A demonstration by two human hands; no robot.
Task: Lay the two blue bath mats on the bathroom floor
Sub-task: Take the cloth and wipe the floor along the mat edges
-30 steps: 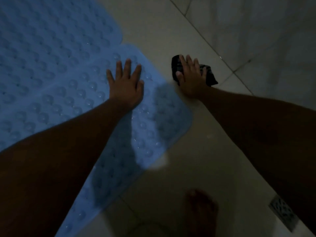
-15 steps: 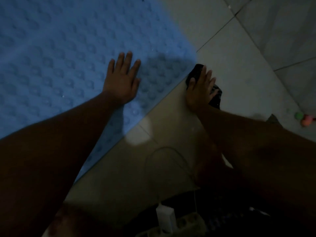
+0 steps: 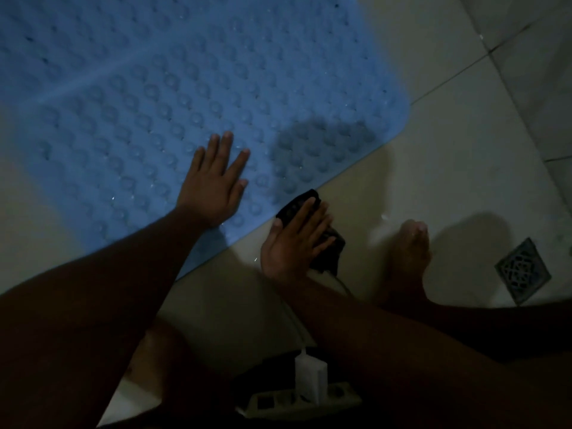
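A blue bath mat [image 3: 278, 88] with round bumps lies flat on the pale tiled floor, its rounded corner toward the right. A faint seam crosses it at upper left; I cannot tell whether that is the edge of a second mat. My left hand [image 3: 213, 184] lies palm down on the mat near its front edge, fingers spread. My right hand [image 3: 297, 239] rests flat on a small black object [image 3: 328, 246] on the floor just off the mat's edge, fingers extended over it.
A bare foot [image 3: 408, 255] stands on the tiles right of my right hand. A square metal floor drain [image 3: 523, 270] sits at the far right. A white power strip [image 3: 297, 400] with a plugged-in white adapter [image 3: 309, 379] and cable lies at the bottom.
The view has swung, so the mat's corner now sits further right. Both hands have drawn back toward me; the left stays flat on the mat, the right stays on the black object.
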